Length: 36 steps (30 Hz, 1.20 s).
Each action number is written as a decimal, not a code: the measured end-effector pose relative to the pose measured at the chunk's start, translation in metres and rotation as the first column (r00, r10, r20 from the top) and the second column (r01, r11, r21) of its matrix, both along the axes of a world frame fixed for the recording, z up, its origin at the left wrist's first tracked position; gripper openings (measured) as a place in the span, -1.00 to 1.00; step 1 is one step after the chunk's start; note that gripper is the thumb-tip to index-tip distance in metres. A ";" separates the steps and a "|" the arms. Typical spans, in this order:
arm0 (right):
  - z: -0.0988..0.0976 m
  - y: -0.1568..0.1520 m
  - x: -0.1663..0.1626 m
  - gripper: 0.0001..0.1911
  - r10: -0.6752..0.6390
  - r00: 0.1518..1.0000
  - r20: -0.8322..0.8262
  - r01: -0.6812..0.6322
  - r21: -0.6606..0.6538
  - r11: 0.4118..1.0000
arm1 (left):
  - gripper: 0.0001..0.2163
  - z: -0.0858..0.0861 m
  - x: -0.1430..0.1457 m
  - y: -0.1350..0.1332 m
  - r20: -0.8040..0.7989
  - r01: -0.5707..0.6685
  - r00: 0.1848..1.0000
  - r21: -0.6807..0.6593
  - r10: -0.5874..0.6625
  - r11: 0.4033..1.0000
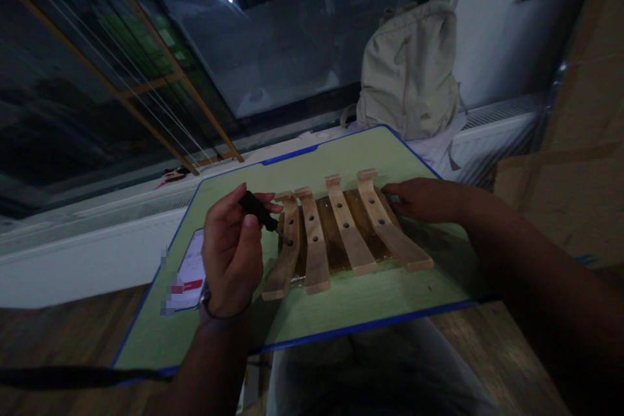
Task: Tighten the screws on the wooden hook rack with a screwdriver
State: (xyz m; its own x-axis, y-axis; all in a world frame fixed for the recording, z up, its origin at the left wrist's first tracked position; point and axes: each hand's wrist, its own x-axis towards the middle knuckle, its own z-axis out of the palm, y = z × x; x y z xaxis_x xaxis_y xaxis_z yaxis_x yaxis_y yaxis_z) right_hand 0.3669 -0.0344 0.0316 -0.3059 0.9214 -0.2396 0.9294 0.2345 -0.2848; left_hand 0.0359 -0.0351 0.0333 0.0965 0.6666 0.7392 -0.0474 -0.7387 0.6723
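Observation:
My left hand [233, 257] is closed around the black handle of a screwdriver [259, 210]. The screwdriver's tip points down into a hole in the leftmost of several curved wooden pieces [345, 227]. These pieces have small hooked far ends and paired dark holes, and they lie side by side over a shiny brown panel [327, 208]. At the panel's right edge is my right hand [414, 200], its fingertips partly hidden behind the rightmost wooden piece. It appears to steady that side, though its exact grip cannot be made out.
The work lies on a pale green table [419, 305] with a blue edge. Left of my left hand is a phone [191, 273] with a lit screen. Beyond the table's far edge, a beige backpack [409, 71] leans near the window. Cardboard [560, 201] stands at the right.

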 end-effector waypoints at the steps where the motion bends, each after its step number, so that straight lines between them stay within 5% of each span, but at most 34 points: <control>1: 0.000 0.000 0.000 -0.57 0.006 1.000 -0.007 -0.006 0.003 1.000 | -0.70 0.000 -0.001 0.002 0.007 0.010 1.000 0.030 -0.011 1.000; 4: -0.001 0.000 0.000 -0.58 0.020 1.000 -0.011 -0.020 0.013 1.000 | -0.69 -0.001 -0.003 0.006 0.041 -0.069 0.997 0.111 0.065 0.991; 7: -0.002 0.000 0.000 -0.58 0.015 1.000 -0.005 -0.015 0.015 1.000 | -0.67 -0.002 -0.002 0.005 0.030 -0.151 0.988 0.045 0.150 0.988; 13: 0.000 -0.001 -0.001 -0.57 0.008 1.000 -0.005 -0.008 0.019 1.000 | -0.72 -0.002 0.002 0.001 0.031 -0.052 0.998 -0.018 0.052 0.998; 19: 0.000 -0.001 -0.001 -0.55 0.009 1.000 -0.006 -0.009 0.023 1.000 | -0.63 -0.004 -0.001 0.004 0.003 -0.236 0.972 0.017 0.236 0.972; 22: 0.000 -0.001 -0.001 -0.57 0.007 1.000 -0.010 -0.007 0.024 1.000 | -0.63 -0.004 0.001 0.001 -0.032 -0.133 0.991 -0.042 0.132 0.990; 26: 0.002 -0.003 -0.002 -0.58 0.000 1.000 0.005 0.000 0.029 1.000 | -0.71 -0.001 0.004 0.001 -0.002 -0.018 1.000 0.044 0.018 0.999; 32: 0.001 -0.003 -0.001 -0.61 0.011 1.000 -0.015 -0.010 0.043 0.999 | -0.64 0.000 0.004 0.004 0.040 -0.201 0.979 0.052 0.200 0.978; 36: 0.003 -0.003 -0.002 -0.57 0.004 1.000 0.011 -0.004 0.022 1.000 | -0.61 -0.004 0.007 -0.002 0.003 -0.187 0.982 0.022 0.187 0.982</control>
